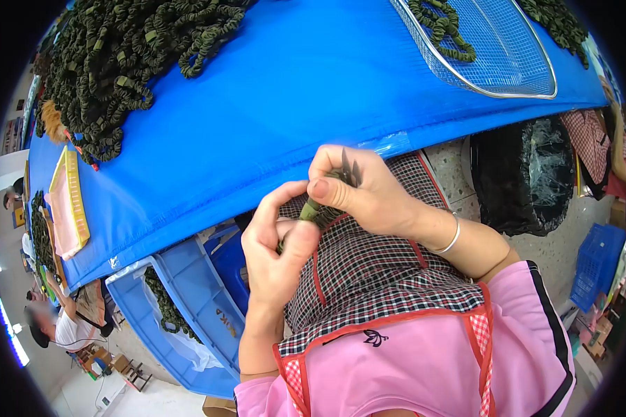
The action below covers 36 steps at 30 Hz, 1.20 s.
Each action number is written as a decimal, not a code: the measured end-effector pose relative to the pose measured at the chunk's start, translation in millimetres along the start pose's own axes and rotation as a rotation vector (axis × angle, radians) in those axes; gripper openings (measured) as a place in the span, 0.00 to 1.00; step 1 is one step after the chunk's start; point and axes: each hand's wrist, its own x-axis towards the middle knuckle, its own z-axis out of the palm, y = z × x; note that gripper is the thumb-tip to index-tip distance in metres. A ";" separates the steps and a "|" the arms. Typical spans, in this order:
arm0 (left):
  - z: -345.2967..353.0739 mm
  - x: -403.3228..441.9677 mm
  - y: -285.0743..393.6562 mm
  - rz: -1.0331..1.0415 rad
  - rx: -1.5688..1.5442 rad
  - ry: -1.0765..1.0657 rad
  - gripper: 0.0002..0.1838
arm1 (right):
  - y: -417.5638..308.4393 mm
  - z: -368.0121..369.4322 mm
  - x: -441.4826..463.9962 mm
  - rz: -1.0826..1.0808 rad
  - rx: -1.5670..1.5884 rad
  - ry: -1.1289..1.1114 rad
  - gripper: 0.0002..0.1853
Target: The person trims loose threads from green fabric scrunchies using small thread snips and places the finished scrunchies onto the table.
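My left hand (275, 247) is closed around a dark green scrunchie (310, 210), and its thumb presses on a smoother green band of it. My right hand (372, 194) pinches the other side of the same ring, thumb against fingers. Dark pointed blades of small thread snips (351, 169) stick up from the right hand; the rest of the tool is hidden in the palm. Both hands meet in front of the checked apron, just off the edge of the blue table (278, 104). Part of the scrunchie is covered by the fingers.
A big heap of green scrunchies (118, 62) lies at the table's far left. A wire basket (508, 87) with a few stands at the right, a yellow-rimmed tray (76, 201) at the left. Below are a blue crate (195, 278) and a black bag (522, 174). Other people work on both sides.
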 end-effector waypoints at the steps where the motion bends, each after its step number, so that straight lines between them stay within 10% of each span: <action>1: 3.1 -0.9 0.6 0.041 0.169 0.021 0.21 | 2.8 1.3 -1.7 0.003 0.019 -0.020 0.14; 11: 4.7 -9.0 -10.9 0.186 0.498 0.214 0.07 | 4.3 -1.6 -7.1 -0.037 -0.090 0.054 0.13; 21: -17.4 -3.7 -13.2 -0.200 -0.337 -0.052 0.08 | -0.4 0.9 1.9 0.007 -0.040 0.157 0.14; 30: -11.7 -1.6 -0.3 -0.044 -0.026 0.035 0.09 | -2.1 6.7 2.8 -0.120 -0.464 -0.088 0.10; 36: 2.1 2.2 -13.5 0.143 -0.058 0.111 0.12 | 2.5 8.7 5.3 -0.101 -0.117 0.177 0.10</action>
